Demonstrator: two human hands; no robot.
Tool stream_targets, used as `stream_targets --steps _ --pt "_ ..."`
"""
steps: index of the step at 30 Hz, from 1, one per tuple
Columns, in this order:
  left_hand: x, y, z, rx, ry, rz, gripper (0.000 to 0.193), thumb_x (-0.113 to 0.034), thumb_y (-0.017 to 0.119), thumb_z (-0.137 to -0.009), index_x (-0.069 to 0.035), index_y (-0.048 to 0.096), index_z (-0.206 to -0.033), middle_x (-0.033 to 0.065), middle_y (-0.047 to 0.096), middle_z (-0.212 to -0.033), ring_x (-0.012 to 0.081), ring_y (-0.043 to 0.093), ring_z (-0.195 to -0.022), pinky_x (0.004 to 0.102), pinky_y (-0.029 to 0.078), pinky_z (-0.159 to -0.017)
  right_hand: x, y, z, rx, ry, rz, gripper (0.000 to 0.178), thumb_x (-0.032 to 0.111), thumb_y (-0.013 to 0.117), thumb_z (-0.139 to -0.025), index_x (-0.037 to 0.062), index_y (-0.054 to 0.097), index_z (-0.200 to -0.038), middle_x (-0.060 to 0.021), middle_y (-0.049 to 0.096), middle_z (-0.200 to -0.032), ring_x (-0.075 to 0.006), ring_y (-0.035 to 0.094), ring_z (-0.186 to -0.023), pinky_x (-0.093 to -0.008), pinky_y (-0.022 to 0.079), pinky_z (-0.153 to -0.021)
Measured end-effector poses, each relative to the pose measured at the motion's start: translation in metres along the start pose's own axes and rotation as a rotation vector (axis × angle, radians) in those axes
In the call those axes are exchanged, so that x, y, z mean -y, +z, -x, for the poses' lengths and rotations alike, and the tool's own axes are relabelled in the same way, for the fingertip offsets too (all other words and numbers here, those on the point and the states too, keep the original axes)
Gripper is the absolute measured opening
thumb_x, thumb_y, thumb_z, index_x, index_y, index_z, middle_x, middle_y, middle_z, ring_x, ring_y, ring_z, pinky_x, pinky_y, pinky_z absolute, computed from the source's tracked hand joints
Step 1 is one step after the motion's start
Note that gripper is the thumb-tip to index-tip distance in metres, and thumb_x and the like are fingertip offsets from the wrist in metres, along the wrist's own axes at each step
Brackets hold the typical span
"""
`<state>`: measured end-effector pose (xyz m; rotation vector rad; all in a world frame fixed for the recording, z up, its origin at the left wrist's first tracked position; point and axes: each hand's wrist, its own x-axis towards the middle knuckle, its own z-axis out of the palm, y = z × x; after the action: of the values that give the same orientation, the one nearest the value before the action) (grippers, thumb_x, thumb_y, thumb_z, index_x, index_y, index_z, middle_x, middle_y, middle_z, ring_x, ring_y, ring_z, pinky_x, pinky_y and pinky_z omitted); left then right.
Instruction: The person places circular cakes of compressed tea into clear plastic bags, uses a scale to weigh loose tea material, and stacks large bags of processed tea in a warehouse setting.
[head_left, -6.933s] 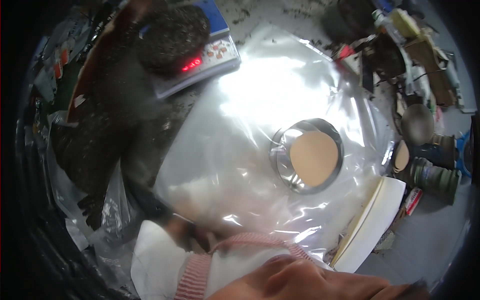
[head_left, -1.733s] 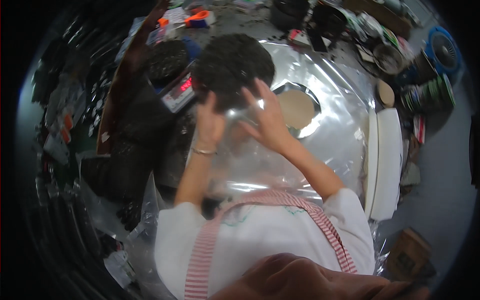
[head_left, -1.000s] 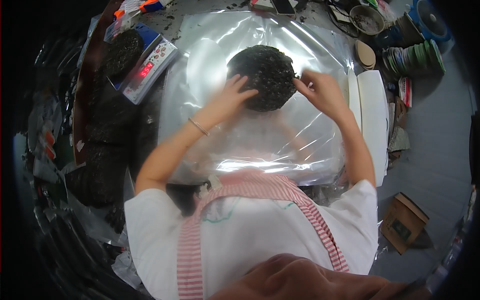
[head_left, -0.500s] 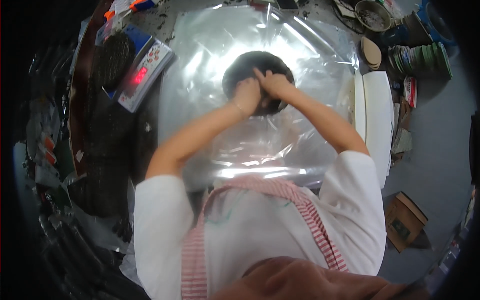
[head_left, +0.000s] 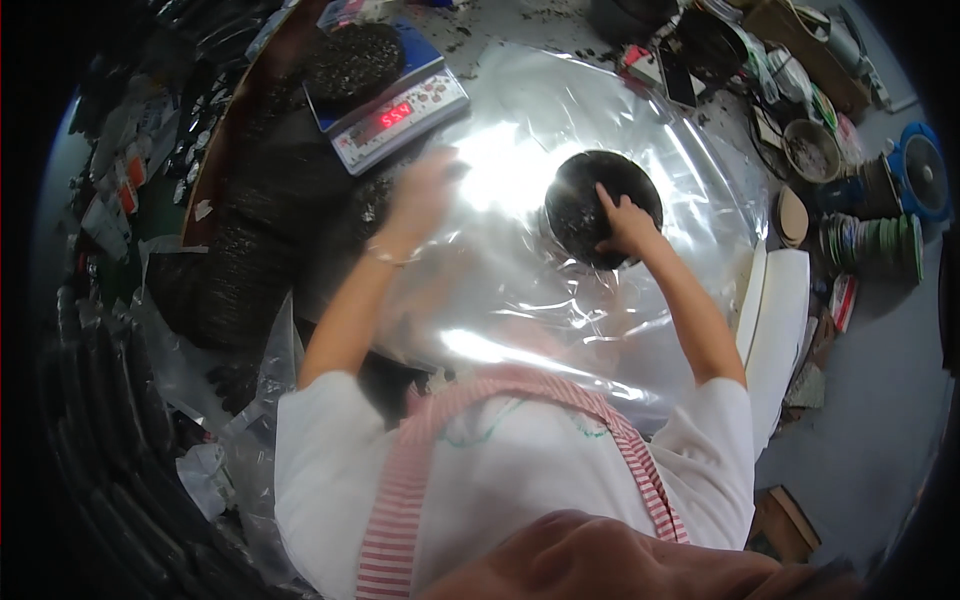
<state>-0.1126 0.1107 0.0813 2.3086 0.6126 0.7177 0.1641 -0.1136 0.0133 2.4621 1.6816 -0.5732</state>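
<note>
A round, shallow dark vessel (head_left: 572, 212) lies on shiny clear plastic sheeting (head_left: 480, 260), with dark material inside it. Over its right side is my right hand (head_left: 634, 228), index finger stretched out and thumb apart, touching or just above the contents. My left hand (head_left: 424, 195) is smeared by motion at the sheet's left side, just below the digital scale (head_left: 400, 115), and its fingers cannot be made out. On the scale's blue platform rests a dark, rough round mass (head_left: 355, 62).
Black plastic sheeting (head_left: 250, 250) covers the left side. To the right lie a white roll (head_left: 780, 330), a stack of green-edged discs (head_left: 870, 247), a metal bowl (head_left: 812, 150) and a blue fan (head_left: 918, 172). A phone (head_left: 678, 80) sits at the back.
My left hand has left the round vessel and swung left toward the scale. My right hand stays at the vessel. The whole view has shifted and turned leftward.
</note>
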Motion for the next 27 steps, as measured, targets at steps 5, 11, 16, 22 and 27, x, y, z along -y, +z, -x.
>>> stream_targets --steps 5,11,16,22,27 --pt "0.084 -0.095 0.013 0.428 -0.215 -0.771 0.069 -0.008 0.064 -0.08 -0.011 0.04 -0.144 0.0214 0.04 -0.144 0.0381 0.037 -0.135 0.0433 0.037 -0.108 0.061 -0.02 0.054 -0.528 -0.115 -0.34 0.034 0.018 0.065 -0.086 0.0114 0.062 -0.119 -0.0146 0.061 -0.11 -0.0328 0.06 -0.095 -0.0463 0.047 -0.082" --pt "0.138 -0.089 -0.105 -0.13 -0.077 -1.023 0.102 -0.035 0.081 -0.072 -0.014 0.021 -0.152 0.0102 0.032 -0.152 0.0326 0.031 -0.139 0.0584 0.024 -0.111 0.144 0.021 0.103 -0.595 -0.554 -0.45 0.022 0.01 0.067 -0.082 0.0071 0.065 -0.103 -0.0134 0.061 -0.111 -0.0342 0.055 -0.115 -0.0461 0.043 -0.098" --pt "0.174 -0.076 -0.104 -0.223 -0.034 -0.912 0.071 -0.016 0.079 -0.07 -0.014 0.05 -0.135 0.0057 0.054 -0.135 0.0244 0.051 -0.125 0.0459 0.039 -0.105 0.118 0.014 0.119 -0.533 -0.284 -0.965 0.015 0.009 0.058 -0.091 0.0047 0.066 -0.103 -0.0119 0.06 -0.118 -0.028 0.054 -0.118 -0.0401 0.042 -0.1" --pt "-0.035 -0.05 -0.08 -0.297 0.651 -0.498 0.054 -0.005 0.073 -0.07 -0.017 0.064 -0.122 0.0036 0.061 -0.128 0.0241 0.056 -0.121 0.0449 0.034 -0.11 0.021 -0.089 0.084 -0.673 -0.253 -1.734 0.073 0.056 0.049 -0.093 0.0089 0.032 -0.146 -0.0174 0.036 -0.148 -0.0341 0.039 -0.135 -0.0486 0.045 -0.102" --pt "-0.091 0.039 -0.031 0.045 0.877 -0.244 0.051 -0.002 0.067 -0.074 -0.028 0.067 -0.118 0.006 0.048 -0.141 0.0269 0.045 -0.13 0.0477 0.027 -0.115 -0.009 -0.123 0.074 -0.605 -0.057 -1.372 0.076 0.025 0.077 -0.079 0.0082 0.041 -0.144 -0.011 0.056 -0.128 -0.019 0.054 -0.113 -0.0302 0.044 -0.096"
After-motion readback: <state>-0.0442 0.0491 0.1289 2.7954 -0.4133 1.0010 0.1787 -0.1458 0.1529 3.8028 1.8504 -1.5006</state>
